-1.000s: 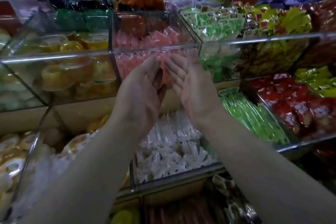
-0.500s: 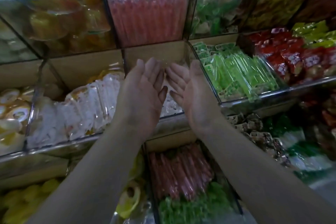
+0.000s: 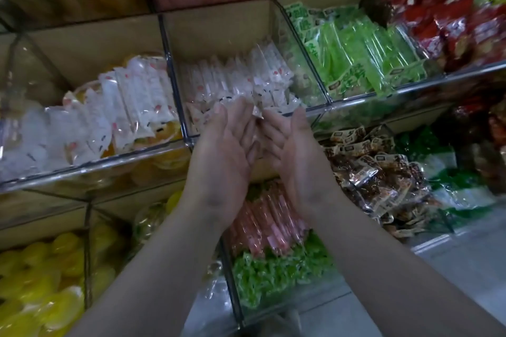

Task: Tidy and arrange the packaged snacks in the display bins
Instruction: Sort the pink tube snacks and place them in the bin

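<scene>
As the white packets (image 3: 235, 82) lay heaped and slanting toward the front of the middle bin (image 3: 216, 33), I took the step in hand to be gathering that heap and squaring it up. The left hand (image 3: 221, 150) and right hand (image 3: 295, 156) met at the bin's front edge, palms turned toward each other like a scoop. Their fingertips (image 3: 219, 109) touched the nearest packets. Neither grip was closed: the fingers of both hands ran nearly straight, pressing rather than pinching. One packet corner stood up between the two sets of fingertips, and I could not tell whether it was held at all.

I judged the next move to call for sliding both palms in under or behind the loose front packets, then pushing them back and upright so they lined up with the rows behind. The film wrappers looked slippery, so I expected a few to spill over the low front wall.

In the bin to the left, more white packets (image 3: 123, 101) lay over orange jelly cups (image 3: 169, 128), which looked like stock in the wrong place. On the right sat green packets (image 3: 361, 55), with red packets (image 3: 451, 24) beyond. Below the hands were pink sticks (image 3: 268, 221) and brown packets (image 3: 375, 169).
</scene>
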`<state>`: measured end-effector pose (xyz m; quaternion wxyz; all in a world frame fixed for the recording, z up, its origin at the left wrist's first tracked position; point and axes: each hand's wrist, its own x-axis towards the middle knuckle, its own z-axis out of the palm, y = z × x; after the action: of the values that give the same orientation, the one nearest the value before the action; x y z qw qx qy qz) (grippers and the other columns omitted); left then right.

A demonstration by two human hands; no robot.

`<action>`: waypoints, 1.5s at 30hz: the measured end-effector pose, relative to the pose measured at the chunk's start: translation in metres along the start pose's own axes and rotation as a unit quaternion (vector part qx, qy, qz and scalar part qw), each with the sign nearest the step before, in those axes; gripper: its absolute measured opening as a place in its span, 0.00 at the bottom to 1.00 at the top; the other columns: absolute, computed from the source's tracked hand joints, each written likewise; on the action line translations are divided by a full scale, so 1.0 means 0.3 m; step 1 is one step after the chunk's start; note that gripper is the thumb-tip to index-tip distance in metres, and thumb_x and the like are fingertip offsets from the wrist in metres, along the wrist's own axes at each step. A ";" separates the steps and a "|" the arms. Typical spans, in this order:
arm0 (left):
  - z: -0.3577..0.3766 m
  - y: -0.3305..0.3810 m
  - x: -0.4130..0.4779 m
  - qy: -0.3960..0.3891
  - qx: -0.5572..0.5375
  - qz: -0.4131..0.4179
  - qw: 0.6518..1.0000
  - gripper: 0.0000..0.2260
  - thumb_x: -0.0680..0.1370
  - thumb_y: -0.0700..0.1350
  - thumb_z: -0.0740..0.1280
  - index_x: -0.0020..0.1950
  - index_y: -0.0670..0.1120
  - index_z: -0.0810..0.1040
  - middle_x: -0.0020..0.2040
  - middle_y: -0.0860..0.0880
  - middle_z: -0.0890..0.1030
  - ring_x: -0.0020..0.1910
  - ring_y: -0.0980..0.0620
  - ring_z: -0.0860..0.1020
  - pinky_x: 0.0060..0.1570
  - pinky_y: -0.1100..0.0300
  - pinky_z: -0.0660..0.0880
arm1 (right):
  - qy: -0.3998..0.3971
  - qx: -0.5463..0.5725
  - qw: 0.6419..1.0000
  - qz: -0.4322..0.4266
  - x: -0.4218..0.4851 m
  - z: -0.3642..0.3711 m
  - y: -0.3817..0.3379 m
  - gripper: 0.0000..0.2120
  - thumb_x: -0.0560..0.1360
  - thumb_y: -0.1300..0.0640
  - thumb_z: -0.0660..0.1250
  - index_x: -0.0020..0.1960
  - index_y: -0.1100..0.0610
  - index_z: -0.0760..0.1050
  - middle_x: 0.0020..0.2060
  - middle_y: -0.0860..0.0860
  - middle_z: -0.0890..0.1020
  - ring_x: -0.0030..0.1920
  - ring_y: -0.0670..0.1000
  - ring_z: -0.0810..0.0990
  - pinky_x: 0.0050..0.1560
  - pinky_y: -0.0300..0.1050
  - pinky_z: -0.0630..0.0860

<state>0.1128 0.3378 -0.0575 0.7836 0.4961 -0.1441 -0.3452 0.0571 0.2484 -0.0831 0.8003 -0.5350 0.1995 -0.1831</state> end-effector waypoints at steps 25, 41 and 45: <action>-0.188 -0.479 0.058 0.103 -0.034 -0.171 0.979 0.25 0.83 0.58 0.46 0.76 0.47 0.62 0.76 0.50 0.65 0.75 0.49 0.63 0.69 0.57 0.63 | 0.118 -0.068 0.974 0.182 0.019 -0.265 0.422 0.30 0.75 0.35 0.50 0.63 0.53 0.75 0.54 0.47 0.80 0.59 0.46 0.77 0.70 0.48 0.68; -0.279 -0.688 0.054 0.095 -0.079 -0.303 0.945 0.26 0.82 0.62 0.48 0.72 0.49 0.71 0.66 0.47 0.78 0.66 0.48 0.75 0.70 0.47 0.65 | 0.150 -0.130 0.929 0.312 0.047 -0.402 0.683 0.59 0.47 0.12 0.55 0.71 0.42 0.69 0.70 0.46 0.73 0.70 0.52 0.70 0.71 0.62 0.63; -0.280 -0.711 0.045 0.097 -0.064 -0.305 0.945 0.27 0.81 0.63 0.50 0.74 0.50 0.69 0.68 0.49 0.76 0.68 0.49 0.73 0.72 0.46 0.62 | 0.141 -0.150 0.930 0.306 0.045 -0.385 0.687 0.55 0.51 0.14 0.57 0.69 0.43 0.71 0.68 0.46 0.74 0.68 0.51 0.72 0.70 0.59 0.67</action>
<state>0.0852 0.3279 -0.2853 0.6809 0.4964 0.1131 -0.5265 0.0253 0.2255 -0.3166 0.6914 -0.5308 0.4892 0.0293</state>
